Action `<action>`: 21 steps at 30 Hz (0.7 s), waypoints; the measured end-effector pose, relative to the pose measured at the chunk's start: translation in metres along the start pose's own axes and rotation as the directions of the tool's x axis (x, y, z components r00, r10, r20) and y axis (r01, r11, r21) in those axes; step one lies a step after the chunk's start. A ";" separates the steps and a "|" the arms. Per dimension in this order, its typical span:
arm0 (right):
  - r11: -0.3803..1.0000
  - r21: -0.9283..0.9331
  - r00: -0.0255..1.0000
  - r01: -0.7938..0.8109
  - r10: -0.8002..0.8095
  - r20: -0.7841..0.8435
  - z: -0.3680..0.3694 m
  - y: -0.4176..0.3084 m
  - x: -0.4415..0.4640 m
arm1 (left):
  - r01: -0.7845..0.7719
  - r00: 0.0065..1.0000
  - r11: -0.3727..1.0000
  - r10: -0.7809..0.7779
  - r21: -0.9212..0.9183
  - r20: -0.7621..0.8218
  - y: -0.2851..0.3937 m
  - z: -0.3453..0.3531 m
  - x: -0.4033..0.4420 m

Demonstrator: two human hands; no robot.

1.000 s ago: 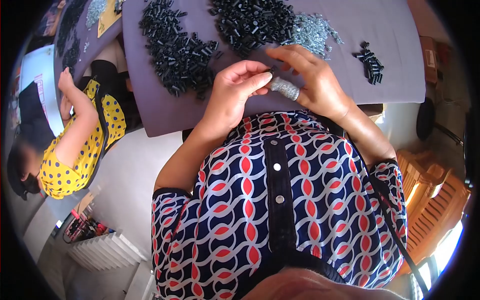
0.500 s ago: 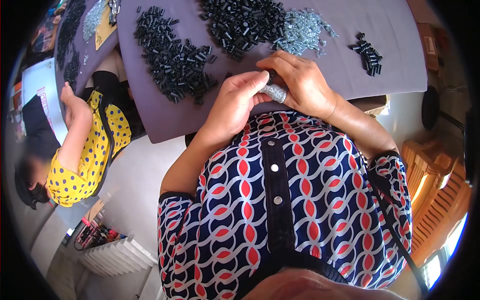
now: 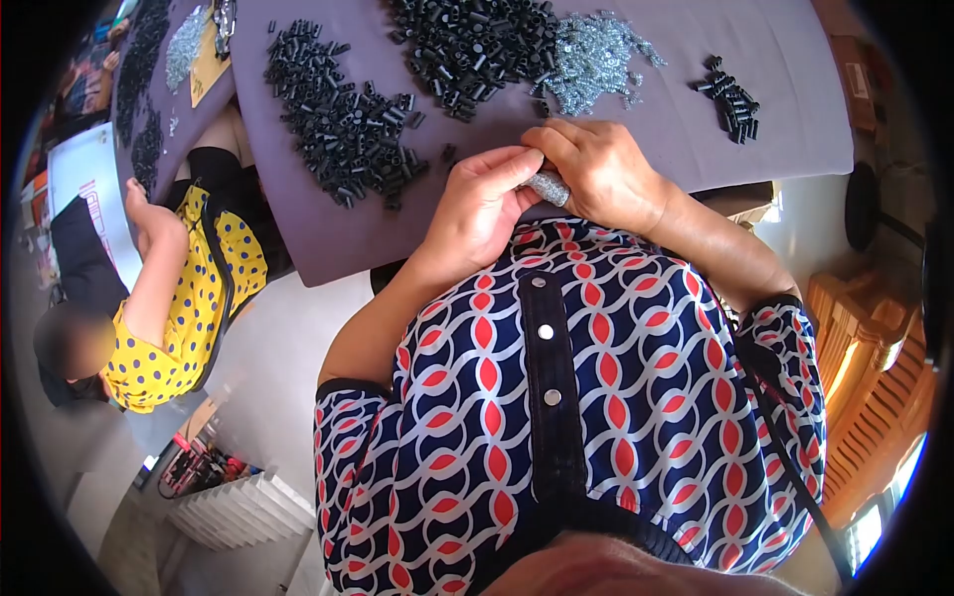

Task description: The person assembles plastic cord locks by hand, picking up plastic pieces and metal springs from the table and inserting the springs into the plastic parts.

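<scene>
My left hand and my right hand meet just over the table's near edge, both with fingers pinched together. Between the fingertips a small black part is almost wholly covered; only a dark trace shows. A silvery, glittering sleeve-like wrap lies below the fingertips between the hands; I cannot tell whether it sits round a finger or is held. Closest beyond the hands are a heap of clear small plastic pieces and a large heap of black cylindrical pieces.
Another heap of black cylinders lies to the left, a small cluster of them to the right, on the grey-purple tabletop. A person in a yellow dotted top sits at left. A wooden chair stands at right.
My right hand has lowered slightly and closed in over the fingertips, so the black part seen between them earlier is now mostly hidden. The person at left has turned their head.
</scene>
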State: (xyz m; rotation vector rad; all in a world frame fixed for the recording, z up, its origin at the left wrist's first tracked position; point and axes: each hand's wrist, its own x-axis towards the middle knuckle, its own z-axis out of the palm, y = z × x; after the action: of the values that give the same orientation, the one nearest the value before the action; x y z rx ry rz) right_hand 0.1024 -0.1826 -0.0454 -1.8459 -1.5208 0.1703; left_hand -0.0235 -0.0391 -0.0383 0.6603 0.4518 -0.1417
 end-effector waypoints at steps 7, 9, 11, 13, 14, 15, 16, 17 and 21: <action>0.998 0.023 0.987 -0.050 0.053 -0.150 -0.020 0.005 -0.008 | -0.166 0.964 0.763 0.260 0.625 -0.062 0.012 0.004 -0.008; 0.980 -0.148 0.965 -0.130 0.091 -0.245 -0.043 0.020 -0.014 | -0.302 0.863 0.546 0.506 0.782 -0.019 0.020 0.000 -0.013; 0.893 -0.353 0.948 -0.280 0.198 -0.251 -0.063 0.040 -0.028 | -0.333 0.757 0.295 0.651 0.896 0.066 0.022 -0.021 -0.014; 0.799 -0.490 0.926 -0.350 0.214 -0.312 -0.075 0.061 -0.042 | -0.282 0.724 0.159 0.682 0.946 0.102 0.026 -0.025 -0.018; 0.729 -0.552 0.913 -0.404 0.282 -0.295 -0.081 0.069 -0.050 | -0.274 0.714 0.137 0.692 0.952 0.106 0.026 -0.025 -0.018; 0.718 -0.562 0.910 -0.411 0.287 -0.299 -0.081 0.071 -0.052 | -0.275 0.702 0.085 0.698 0.958 0.140 0.024 -0.029 -0.017; 0.723 -0.518 0.883 -0.457 0.298 -0.363 -0.081 0.073 -0.053 | -0.276 0.689 0.033 0.704 0.960 0.174 0.021 -0.033 -0.016; 0.728 -0.471 0.852 -0.498 0.307 -0.425 -0.082 0.073 -0.054 | -0.282 0.672 -0.061 0.700 0.958 0.242 0.020 -0.035 -0.015; 0.807 -0.446 0.892 -0.387 0.205 -0.403 -0.071 0.060 -0.052 | -0.312 0.634 -0.277 0.651 0.909 0.416 0.016 -0.036 -0.010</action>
State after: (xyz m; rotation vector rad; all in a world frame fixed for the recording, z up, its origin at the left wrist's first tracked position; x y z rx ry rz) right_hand 0.1727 -0.2628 -0.0467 -2.3905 -1.0820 -0.4395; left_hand -0.0409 -0.0040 -0.0503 2.4115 0.1685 0.5892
